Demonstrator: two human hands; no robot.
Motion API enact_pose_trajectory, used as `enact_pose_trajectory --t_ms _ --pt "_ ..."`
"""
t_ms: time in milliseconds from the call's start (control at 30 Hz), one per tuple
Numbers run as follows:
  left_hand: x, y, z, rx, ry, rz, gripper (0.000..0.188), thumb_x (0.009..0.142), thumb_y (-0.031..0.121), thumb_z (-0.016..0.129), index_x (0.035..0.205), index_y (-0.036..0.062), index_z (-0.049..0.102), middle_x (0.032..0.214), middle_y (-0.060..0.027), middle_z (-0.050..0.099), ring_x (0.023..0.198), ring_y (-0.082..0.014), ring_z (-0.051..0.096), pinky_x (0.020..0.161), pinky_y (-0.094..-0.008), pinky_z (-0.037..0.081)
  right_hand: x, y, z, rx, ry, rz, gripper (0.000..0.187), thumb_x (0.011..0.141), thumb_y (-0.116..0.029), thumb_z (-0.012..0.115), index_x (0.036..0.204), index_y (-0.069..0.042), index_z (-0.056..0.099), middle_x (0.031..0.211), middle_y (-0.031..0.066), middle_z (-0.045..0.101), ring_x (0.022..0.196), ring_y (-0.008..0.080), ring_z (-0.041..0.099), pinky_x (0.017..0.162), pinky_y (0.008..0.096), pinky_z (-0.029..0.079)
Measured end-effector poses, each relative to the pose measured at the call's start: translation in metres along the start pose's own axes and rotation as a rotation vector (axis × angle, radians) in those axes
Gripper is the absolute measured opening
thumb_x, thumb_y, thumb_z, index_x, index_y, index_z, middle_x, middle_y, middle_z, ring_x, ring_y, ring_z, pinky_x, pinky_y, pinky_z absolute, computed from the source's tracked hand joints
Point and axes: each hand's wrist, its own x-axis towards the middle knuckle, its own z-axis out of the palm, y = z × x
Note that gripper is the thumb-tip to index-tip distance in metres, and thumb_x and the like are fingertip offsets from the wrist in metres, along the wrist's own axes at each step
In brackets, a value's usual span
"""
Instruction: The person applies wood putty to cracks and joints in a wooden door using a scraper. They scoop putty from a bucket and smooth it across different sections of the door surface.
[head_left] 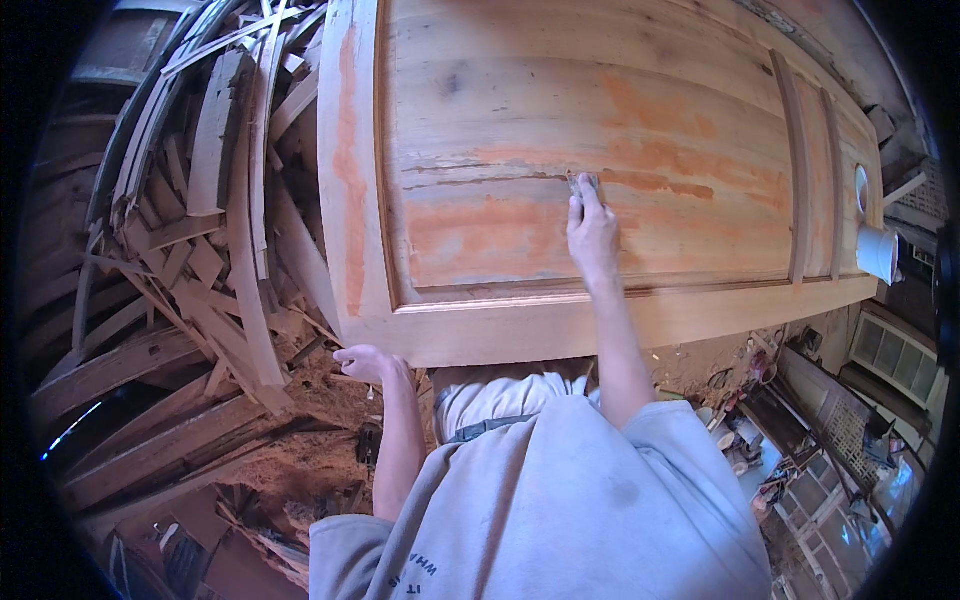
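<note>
A large pale wooden panel door (480, 335) lies flat before me, with patches and streaks of orange filler across its recessed panel (470, 240). Against the panel's surface my right hand (594, 230) pinches a small flat scraper (583, 182). The blade meets the right end of a long dark crack (480, 180), where a line of darker filler (655, 184) runs on to the right. My left hand (368, 362) hangs by the door's near left corner with its fingers curled. Whatever may be in those fingers is hidden.
Scrap boards and wood strips (230, 200) are heaped left of the door. Sawdust (310, 455) covers the ground below them. A white tub (877, 254) stands at the door's right end, beside a round hole (861, 188). Old window frames (895, 350) and clutter fill the right side.
</note>
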Motion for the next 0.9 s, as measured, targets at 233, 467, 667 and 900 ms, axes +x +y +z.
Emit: enact_pose_trajectory --t_ms 233,467,667,900 --pt "-0.004 0.002 -0.002 0.075 0.053 0.014 0.067 0.106 0.049 0.031 0.114 -0.0119 0.058 0.108 -0.0315 0.066 0.097 -0.0451 0.067 0.084 -0.0522 0.056 -0.01 -0.008 -0.008 0.063 -0.126 -0.035 0.04 0.1 -0.022 0.056 0.137 -0.008 0.058 0.117 0.0282 0.065 0.105 0.0461 0.065 0.088 0.0496 0.053" --pt "0.004 0.003 0.002 0.095 0.059 -0.018 0.068 0.104 0.054 0.035 0.11 -0.0102 0.059 0.104 -0.0309 0.067 0.095 -0.0455 0.067 0.081 -0.053 0.056 -0.015 -0.017 0.007 0.102 -0.036 -0.122 0.041 0.099 -0.018 0.055 0.138 -0.004 0.057 0.102 0.0362 0.065 0.094 0.0512 0.065 0.081 0.0556 0.054" --pt "-0.009 0.011 -0.007 0.049 0.028 -0.016 0.074 0.101 0.062 0.038 0.105 -0.0085 0.058 0.101 -0.0286 0.068 0.09 -0.0419 0.068 0.077 -0.0503 0.055 -0.02 -0.03 0.025 0.079 -0.023 -0.091 0.041 0.1 -0.018 0.055 0.138 -0.005 0.056 0.104 0.0342 0.066 0.092 0.0505 0.066 0.08 0.0543 0.054" --pt "-0.017 0.021 -0.007 0.02 -0.007 -0.031 0.078 0.101 0.067 0.034 0.104 -0.0076 0.058 0.1 -0.0274 0.067 0.089 -0.04 0.067 0.078 -0.0478 0.053 -0.014 -0.043 0.034 0.074 0.011 -0.116 0.043 0.1 -0.024 0.055 0.14 -0.009 0.055 0.108 0.0281 0.069 0.099 0.0445 0.067 0.087 0.0507 0.054"
